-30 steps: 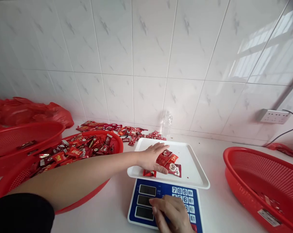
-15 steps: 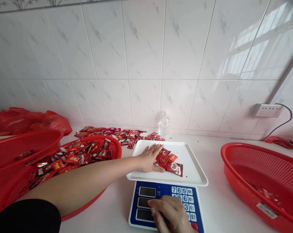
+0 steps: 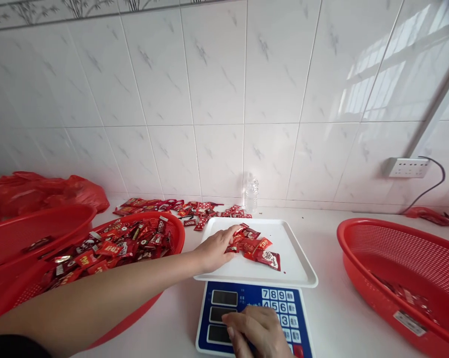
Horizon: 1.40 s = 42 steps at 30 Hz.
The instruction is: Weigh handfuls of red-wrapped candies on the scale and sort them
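Note:
On the white weighing tray (image 3: 254,271) lies a small pile of red snack packets (image 3: 260,251). My left hand (image 3: 217,248) reaches over the tray's left side, thumb and fingers apart and touching the packets at that edge of the pile. Part of the pile sits between thumb and fingertips. Below the tray is the scale's blue panel (image 3: 247,291) with dark displays and number keys. My right hand (image 3: 260,328) hovers over or rests on this panel, fingers curled and index near thumb. Nothing shows in it; its palm is hidden.
Under my left forearm is a red basket (image 3: 180,233) full of packets. Another red basket (image 3: 358,253) with some packets stands on the right. Loose packets (image 3: 198,211) and a clear bottle (image 3: 251,196) line the tiled wall. Red plastic bags (image 3: 53,194) lie far left.
My left hand has drawn back leftward on the tray, and its fingers are less spread over the packets. More of the pile's left side shows. My right hand is nearly unchanged.

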{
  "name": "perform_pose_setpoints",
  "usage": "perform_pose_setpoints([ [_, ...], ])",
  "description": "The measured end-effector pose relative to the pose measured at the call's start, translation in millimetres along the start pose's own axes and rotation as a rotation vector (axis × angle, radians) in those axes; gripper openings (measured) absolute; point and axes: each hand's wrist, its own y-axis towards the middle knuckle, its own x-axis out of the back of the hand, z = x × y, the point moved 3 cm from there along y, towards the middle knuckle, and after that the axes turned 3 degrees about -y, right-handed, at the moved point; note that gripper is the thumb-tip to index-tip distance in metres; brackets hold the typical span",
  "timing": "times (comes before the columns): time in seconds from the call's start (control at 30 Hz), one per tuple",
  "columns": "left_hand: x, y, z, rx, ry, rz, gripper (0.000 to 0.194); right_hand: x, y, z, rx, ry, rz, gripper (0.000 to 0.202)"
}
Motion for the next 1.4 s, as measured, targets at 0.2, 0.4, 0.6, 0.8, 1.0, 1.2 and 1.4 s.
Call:
perform_pose_setpoints([
  [0.2, 4.7, -4.9, 8.0, 0.102, -0.363, -0.047, 0.065, 10.1, 5.8, -24.6, -0.525, 0.812, -0.001, 0.079],
  [0.4, 23.7, -20.6, 6.3, 0.356, -0.939, -0.104, 0.061, 46.0, 31.0, -41.0, -0.642, 1.240, -0.128, 0.075],
  [0.6, 40.1, -38.3, 9.0, 0.393, -1.021, -0.146, 0.051, 47.2, 26.1, -44.3, -0.693, 1.251, -0.146, 0.073],
  [0.8, 78.0, -59.4, 23.7, 0.380, -0.831, -0.319, 0.046, 42.5, 21.1, -42.5, -0.729, 1.211, -0.044, 0.063],
  [1.0, 103.1, -88.6, 57.6, 0.450, -0.627, -0.439, 0.037, 43.8, 12.9, -40.8, -0.791, 1.023, 0.004, 0.066],
  [1.2, 102.9, -111.3, 86.7, 0.467, -0.323, -0.402, 0.029, 39.8, 8.0, -39.9, -0.848, 1.094, 0.016, 0.069],
  [1.4, 88.6, -105.1, 94.2, 0.374, -0.035, -0.143, 0.023, 35.1, 6.9, -39.4, -0.810, 1.129, 0.086, 0.074],
])
